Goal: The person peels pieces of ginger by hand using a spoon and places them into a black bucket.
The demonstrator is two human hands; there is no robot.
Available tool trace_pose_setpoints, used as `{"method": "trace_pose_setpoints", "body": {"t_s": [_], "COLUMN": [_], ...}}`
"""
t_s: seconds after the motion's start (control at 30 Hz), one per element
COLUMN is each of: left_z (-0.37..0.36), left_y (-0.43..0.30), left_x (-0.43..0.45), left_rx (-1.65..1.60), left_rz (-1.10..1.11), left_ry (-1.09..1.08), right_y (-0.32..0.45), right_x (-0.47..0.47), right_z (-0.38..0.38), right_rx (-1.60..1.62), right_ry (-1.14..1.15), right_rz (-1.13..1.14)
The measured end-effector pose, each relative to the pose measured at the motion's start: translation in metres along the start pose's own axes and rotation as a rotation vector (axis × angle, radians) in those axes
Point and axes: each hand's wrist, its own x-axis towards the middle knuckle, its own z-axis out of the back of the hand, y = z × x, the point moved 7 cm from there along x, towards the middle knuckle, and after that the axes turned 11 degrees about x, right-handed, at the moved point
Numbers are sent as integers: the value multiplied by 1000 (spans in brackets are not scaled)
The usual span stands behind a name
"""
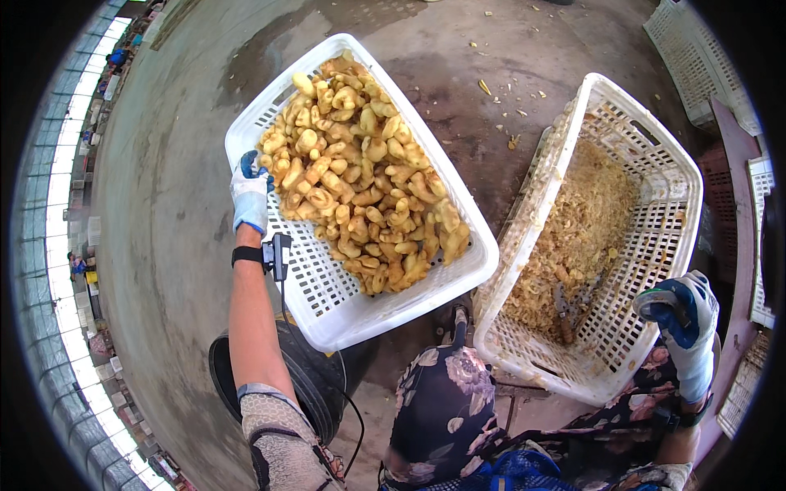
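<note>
A white plastic basket [319, 294] holds a heap of ginger roots [362, 178]. My left hand [252, 184], in a white glove with blue coating, is at the basket's left rim, its fingers bent beside the ginger; whether it grips anything is not clear. To the right stands a second, soiled basket [666, 221] with peelings [571, 227] in it. Among the peelings lies a tool with a brown handle [565, 325]. My right hand [681, 313], gloved alike, is closed around a small curved tool with a green edge [654, 301], above that basket's right rim.
A black bucket [307, 374] lies tilted under the ginger basket's near end. More white baskets [694, 61] stand at the upper right, beside a board [737, 178]. Scraps [485, 87] are scattered on the concrete floor [178, 202]. A cable [307, 350] hangs from my left wrist.
</note>
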Motion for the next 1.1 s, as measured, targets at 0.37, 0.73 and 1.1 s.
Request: {"method": "trace_pose_setpoints", "body": {"t_s": [0.37, 0.73, 1.1], "left_z": [-25, -14, -68], "left_y": [32, 1, -219], "left_x": [-4, -7, -184], "left_rx": [512, -491, -1341], "left_rz": [-43, 154, 142], "left_ry": [63, 188, 818], "right_y": [1, 8, 8], "right_x": [5, 5, -20], "right_z": [-10, -7, 26], "right_rx": [10, 35, 773], "right_ry": [0, 6, -122], "right_rz": [37, 5, -323]}}
